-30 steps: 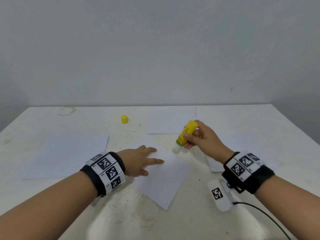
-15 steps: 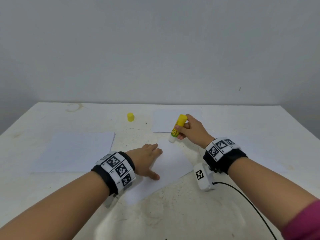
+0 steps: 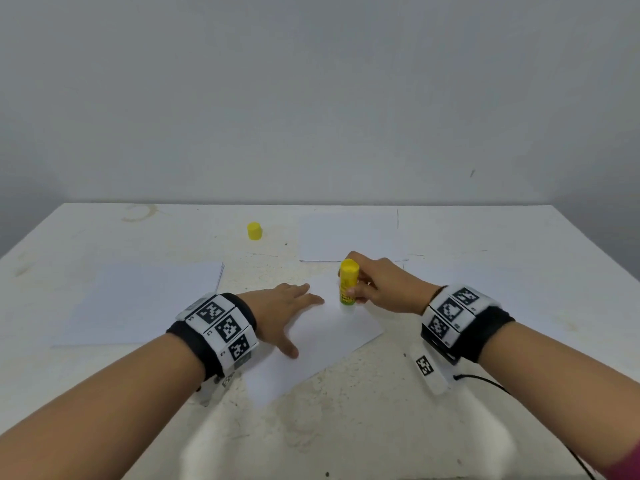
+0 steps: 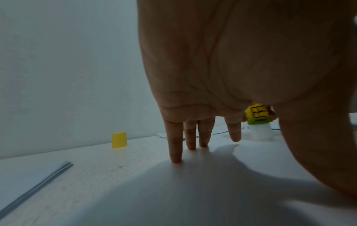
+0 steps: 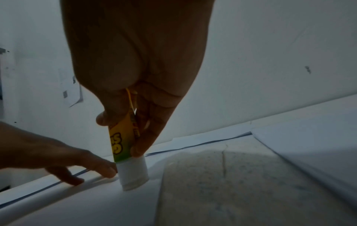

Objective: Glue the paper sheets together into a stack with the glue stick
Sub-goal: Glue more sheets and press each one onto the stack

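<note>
A stained white table (image 3: 346, 427) stands against a plain grey wall (image 3: 311, 98).

We find bold black lettering on the yellow-green label of the glue stick (image 5: 123, 142), too blurred and turned for us to read, black-and-white square code markers on both wristbands (image 3: 225, 329), small characters beside them illegible to us

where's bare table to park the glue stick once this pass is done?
Bare table: the near strip below the centre sheet, and the back-left stretch between the yellow cap and the left paper stack. Crowded: centre, where the left hand and right hand work the glue stick.
</note>
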A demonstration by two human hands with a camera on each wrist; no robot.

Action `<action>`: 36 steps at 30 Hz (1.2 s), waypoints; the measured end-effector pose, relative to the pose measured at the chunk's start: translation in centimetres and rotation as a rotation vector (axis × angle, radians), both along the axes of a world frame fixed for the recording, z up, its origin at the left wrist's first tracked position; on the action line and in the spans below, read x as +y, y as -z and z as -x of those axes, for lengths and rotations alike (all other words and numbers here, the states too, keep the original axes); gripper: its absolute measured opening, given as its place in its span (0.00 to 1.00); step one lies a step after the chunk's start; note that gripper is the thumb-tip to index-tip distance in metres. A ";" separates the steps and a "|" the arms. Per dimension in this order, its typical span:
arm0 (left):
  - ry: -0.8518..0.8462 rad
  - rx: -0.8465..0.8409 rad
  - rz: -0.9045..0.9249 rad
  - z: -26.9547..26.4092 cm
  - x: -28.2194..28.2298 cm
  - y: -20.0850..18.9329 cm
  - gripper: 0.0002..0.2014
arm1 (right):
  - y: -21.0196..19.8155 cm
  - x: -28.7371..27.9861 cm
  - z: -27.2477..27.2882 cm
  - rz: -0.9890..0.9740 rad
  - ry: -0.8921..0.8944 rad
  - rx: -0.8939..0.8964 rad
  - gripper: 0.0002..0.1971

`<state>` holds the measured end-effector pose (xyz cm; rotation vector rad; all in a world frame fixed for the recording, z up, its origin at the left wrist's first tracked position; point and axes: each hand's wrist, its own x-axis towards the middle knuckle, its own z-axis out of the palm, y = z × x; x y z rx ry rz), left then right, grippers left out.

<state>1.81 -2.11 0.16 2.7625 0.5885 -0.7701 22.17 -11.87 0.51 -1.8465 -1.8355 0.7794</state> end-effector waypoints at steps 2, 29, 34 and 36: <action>0.009 0.009 -0.003 -0.1 0.0 -0.1 0.50 | 0.1 -1.3 -0.5 0.009 -0.026 0.000 0.07; -0.010 -0.025 -0.252 -0.1 -1.5 -0.4 0.34 | -0.5 3.3 -1.5 -0.141 0.363 0.384 0.12; -0.034 -0.082 -0.203 0.8 -1.0 0.2 0.37 | 0.0 5.4 0.7 -0.133 0.280 0.311 0.11; -0.050 -0.088 -0.179 1.0 -0.9 0.3 0.37 | 0.3 6.1 1.9 -0.120 0.237 0.276 0.11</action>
